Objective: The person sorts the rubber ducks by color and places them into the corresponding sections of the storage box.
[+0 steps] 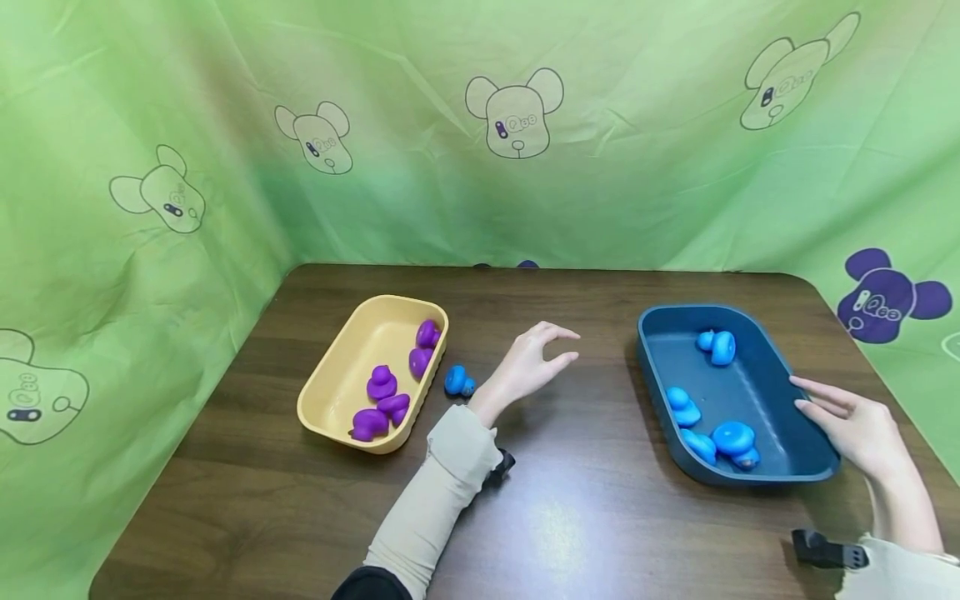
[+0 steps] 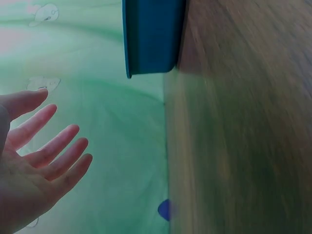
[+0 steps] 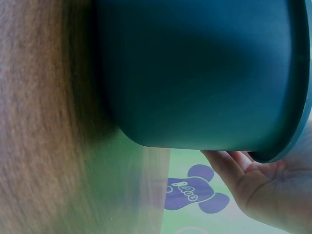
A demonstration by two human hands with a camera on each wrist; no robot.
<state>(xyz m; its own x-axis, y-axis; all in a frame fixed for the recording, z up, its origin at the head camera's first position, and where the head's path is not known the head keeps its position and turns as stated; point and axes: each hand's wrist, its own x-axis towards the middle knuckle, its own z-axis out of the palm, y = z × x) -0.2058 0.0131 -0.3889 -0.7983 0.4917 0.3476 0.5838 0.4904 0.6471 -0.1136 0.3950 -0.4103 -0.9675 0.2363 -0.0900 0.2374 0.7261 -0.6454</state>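
Observation:
My left hand (image 1: 531,360) hovers over the table between the two trays, thumb and fingers spread with nothing between them. In the left wrist view the palm side of that hand (image 2: 41,168) shows, fingers loosely extended. A single blue duck-like toy (image 1: 459,381) lies near that wrist, beside the yellow tray (image 1: 330,375). On the right, my right hand (image 1: 862,425) rests its fingertips at the right rim of the blue tray (image 1: 757,392). Several blue duck-like toys (image 1: 732,438) lie inside this tray. The right wrist view shows the tray's outer wall (image 3: 195,73) covering part of the hand.
Several purple duck-like toys (image 1: 382,382) sit in the yellow tray, mostly along its right side and front. Brown wood-grain tabletop (image 1: 247,500) carries both trays. A green printed cloth (image 1: 420,192) hangs along the table's back and sides.

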